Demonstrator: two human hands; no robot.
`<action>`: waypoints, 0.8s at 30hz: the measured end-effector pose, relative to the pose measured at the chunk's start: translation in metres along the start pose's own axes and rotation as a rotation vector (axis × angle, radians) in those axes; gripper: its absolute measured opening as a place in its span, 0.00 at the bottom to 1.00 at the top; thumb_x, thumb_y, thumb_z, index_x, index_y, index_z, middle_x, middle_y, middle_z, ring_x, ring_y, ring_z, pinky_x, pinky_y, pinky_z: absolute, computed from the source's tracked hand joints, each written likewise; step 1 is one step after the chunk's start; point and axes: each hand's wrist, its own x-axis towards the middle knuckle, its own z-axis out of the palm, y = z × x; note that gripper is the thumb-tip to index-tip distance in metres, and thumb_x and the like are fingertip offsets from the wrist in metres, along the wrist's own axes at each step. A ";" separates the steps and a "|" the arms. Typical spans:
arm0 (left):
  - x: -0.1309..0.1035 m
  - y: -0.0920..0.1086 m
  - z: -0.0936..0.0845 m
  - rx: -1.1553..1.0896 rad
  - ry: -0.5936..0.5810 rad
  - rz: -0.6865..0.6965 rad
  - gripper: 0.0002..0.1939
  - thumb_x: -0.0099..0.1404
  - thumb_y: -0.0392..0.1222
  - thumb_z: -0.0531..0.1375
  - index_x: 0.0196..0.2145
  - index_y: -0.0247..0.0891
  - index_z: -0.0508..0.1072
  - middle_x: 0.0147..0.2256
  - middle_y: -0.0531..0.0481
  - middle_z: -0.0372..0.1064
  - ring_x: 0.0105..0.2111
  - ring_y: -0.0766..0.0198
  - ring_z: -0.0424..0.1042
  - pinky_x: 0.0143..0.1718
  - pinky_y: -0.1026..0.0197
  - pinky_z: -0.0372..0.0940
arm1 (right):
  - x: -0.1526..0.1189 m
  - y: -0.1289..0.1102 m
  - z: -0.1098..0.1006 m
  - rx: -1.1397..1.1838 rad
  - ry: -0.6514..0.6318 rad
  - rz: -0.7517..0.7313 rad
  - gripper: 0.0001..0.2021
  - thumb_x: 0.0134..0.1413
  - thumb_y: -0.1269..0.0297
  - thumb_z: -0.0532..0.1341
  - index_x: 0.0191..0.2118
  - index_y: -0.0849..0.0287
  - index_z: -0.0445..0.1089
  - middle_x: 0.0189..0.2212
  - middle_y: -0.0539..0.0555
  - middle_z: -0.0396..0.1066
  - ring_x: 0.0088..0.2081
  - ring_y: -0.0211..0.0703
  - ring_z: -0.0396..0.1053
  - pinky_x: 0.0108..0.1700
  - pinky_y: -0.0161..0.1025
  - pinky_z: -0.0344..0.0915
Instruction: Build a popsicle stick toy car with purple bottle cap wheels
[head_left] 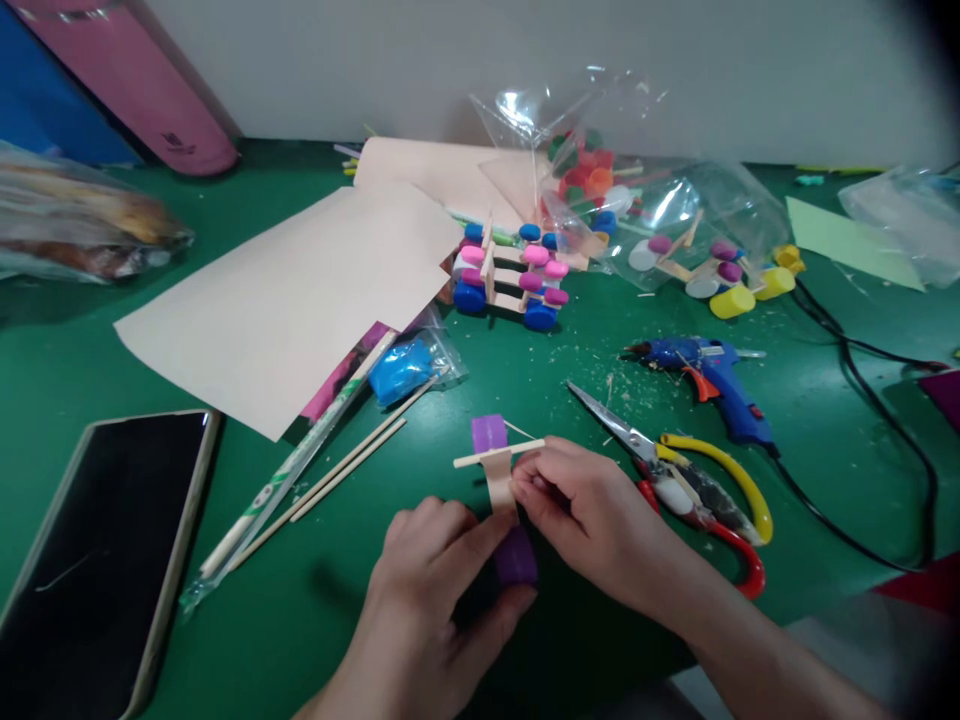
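Observation:
My left hand (439, 575) holds a small craft piece, a flat wooden strip (499, 485) with a purple bottle cap (489, 433) at its far end and another purple cap (516, 557) at its near end. The left thumb and index finger are closed around the near end. A thin wooden stick (480, 458) lies across the strip close to the far cap. My right hand (592, 505) pinches at the strip's right edge, its knuckles against the stick's right end. A fine pale thread (519, 430) runs beside the far cap.
Scissors (611, 425), yellow-handled pliers (716, 480) and a blue glue gun (705, 365) lie on the right. Behind are small cap-wheeled models (510, 275) and plastic bags (675, 200). Cardboard (292, 290), loose sticks (349, 465) and a phone (105, 560) are on the left.

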 end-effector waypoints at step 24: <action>-0.003 0.000 0.007 -0.033 0.051 -0.060 0.18 0.52 0.44 0.60 0.43 0.43 0.69 0.27 0.49 0.64 0.27 0.59 0.60 0.26 0.58 0.52 | 0.007 0.001 0.012 0.117 0.041 0.215 0.07 0.54 0.59 0.55 0.30 0.54 0.55 0.18 0.42 0.50 0.20 0.34 0.52 0.21 0.32 0.52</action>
